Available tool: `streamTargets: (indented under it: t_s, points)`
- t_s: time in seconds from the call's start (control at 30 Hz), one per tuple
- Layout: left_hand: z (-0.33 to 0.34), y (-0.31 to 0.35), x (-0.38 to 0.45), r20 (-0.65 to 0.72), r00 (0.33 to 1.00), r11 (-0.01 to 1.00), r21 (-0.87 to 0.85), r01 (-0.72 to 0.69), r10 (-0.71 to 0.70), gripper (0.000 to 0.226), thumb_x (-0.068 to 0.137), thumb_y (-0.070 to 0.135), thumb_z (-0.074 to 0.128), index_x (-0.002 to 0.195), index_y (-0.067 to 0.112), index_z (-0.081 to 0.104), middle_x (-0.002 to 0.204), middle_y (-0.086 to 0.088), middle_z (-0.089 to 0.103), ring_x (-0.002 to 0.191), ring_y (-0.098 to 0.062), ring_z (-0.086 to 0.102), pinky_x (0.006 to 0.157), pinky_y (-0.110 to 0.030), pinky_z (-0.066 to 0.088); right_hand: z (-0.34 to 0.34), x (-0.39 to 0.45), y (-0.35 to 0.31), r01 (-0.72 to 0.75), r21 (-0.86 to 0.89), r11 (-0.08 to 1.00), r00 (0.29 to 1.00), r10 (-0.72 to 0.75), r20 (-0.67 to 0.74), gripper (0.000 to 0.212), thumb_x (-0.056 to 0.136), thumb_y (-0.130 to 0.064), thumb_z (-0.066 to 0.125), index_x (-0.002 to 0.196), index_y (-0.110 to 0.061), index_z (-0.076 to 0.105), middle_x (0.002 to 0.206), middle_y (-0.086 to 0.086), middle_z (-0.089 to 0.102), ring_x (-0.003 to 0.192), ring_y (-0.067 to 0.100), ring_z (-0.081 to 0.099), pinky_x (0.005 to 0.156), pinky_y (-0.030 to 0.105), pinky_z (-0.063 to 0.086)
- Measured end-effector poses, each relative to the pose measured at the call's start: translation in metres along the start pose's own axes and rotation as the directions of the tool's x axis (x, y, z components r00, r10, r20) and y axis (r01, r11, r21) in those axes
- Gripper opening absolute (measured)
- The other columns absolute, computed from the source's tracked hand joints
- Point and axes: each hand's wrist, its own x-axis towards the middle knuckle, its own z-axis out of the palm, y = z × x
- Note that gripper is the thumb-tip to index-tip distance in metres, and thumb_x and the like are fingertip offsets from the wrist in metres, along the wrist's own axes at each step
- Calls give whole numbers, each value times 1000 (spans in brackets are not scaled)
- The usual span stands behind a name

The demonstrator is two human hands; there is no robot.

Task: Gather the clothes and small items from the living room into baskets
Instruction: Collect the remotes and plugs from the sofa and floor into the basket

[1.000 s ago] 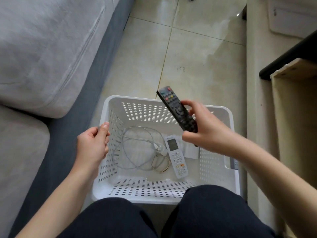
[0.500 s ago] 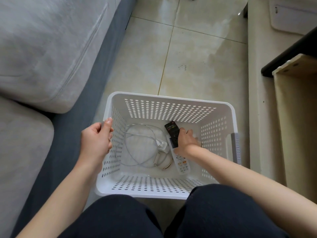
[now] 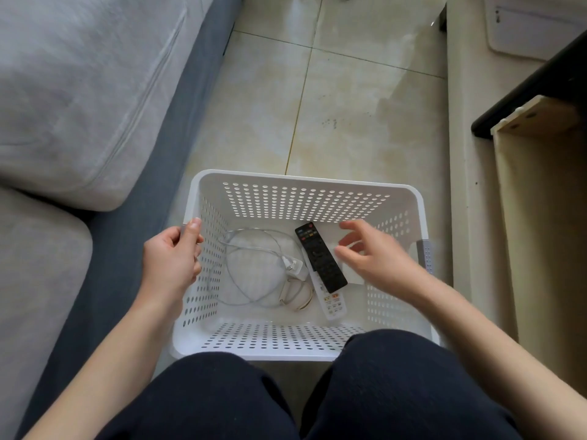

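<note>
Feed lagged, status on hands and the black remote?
Left hand gripping basket rim. Right hand open, empty, above basket. Black remote down inside, lying across white remote. Nothing in the way.

Left hand (image 3: 171, 258) curled closed in a grip; right hand (image 3: 378, 258) hovers empty — fingers (image 3: 351, 239) loosely spread.
</note>
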Motion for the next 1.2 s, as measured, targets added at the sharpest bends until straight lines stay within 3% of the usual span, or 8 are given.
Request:
streamTargets:
  t_s: [0.17, 0.3, 0.43, 0.6, 0.77, 0.9, 1.07, 1.2]
  points:
    - [0, 0, 0, 0, 1000, 1000, 14, -4, 4, 33, 99, 36, 56, 79, 10, 56, 59, -1, 40, 40, -7, 30, 37, -17, 25, -29, -44, 14, 143, 60, 988, 893, -103, -438, 24, 93, -18, 59, 116, -26, 58, 94, -14, 63, 88, 0, 61, 73, 13, 48]
    - [0, -1, 1, -7, 1000, 1000, 12, -9, 9, 32, 99, 34, 56, 77, 10, 56, 59, -1, 39, 40, -8, 29, 37, -17, 25, -24, -48, 48, 12, -6, 1000, 816, -14, -577, 26, 91, -15, 60, 117, -18, 59, 105, 0, 59, 89, 11, 59, 83, 35, 53]
    - [-1, -3, 1, -6, 1000, 1000, 22, -21, 21, 33, 99, 35, 56, 79, 9, 56, 59, -1, 40, 41, -8, 30, 38, -18, 26, -13, -46, 67, -109, 150, 983, 811, 175, -559, 40, 92, -21, 60, 130, -18, 49, 116, 0, 51, 98, 14, 55, 84, 33, 47]
    - [0, -6, 5, -10, 1000, 999, 33, -20, 20, 34, 99, 35, 55, 78, 9, 55, 56, 1, 40, 39, -7, 30, 37, -18, 26, 1, -31, 78, -83, 549, 832, 829, 363, -425, 21, 95, -19, 56, 116, -18, 55, 90, 3, 66, 73, 14, 60, 70, 36, 49]
    - [1, 3, 2, 15, 1000, 997, 74, 24, -25, 33, 101, 33, 53, 78, 8, 54, 58, -2, 40, 39, -7, 31, 36, -18, 27, -2, -21, 74, -148, 626, 766, 822, 447, -352, 9, 96, -23, 53, 102, -19, 58, 76, 1, 58, 59, 13, 48, 59, 32, 40]
    - [-4, 22, -11, -13, 995, 986, 133, 102, -102, 34, 101, 32, 52, 75, 11, 55, 59, -1, 42, 46, -12, 34, 38, -18, 30, -16, -27, 59, -252, 632, 733, 803, 523, -287, 21, 90, -32, 53, 103, -17, 61, 72, -5, 56, 60, 13, 48, 63, 35, 39]
    - [-25, 69, -49, -67, 991, 984, 128, 120, -112, 35, 100, 37, 53, 75, 13, 54, 61, 0, 44, 49, -13, 35, 47, -24, 30, -65, -67, 11, -250, 645, 722, 810, 521, -269, 19, 93, -27, 53, 103, -13, 63, 68, -5, 54, 59, 13, 45, 58, 32, 36]
    - [-47, 121, -92, -85, 987, 987, 73, 145, -138, 35, 100, 38, 53, 73, 16, 52, 53, 6, 42, 42, -9, 32, 41, -20, 27, -119, -120, -39, -218, 636, 740, 848, 466, -251, 15, 98, -23, 51, 102, -14, 62, 72, -2, 56, 60, 10, 46, 58, 26, 38]
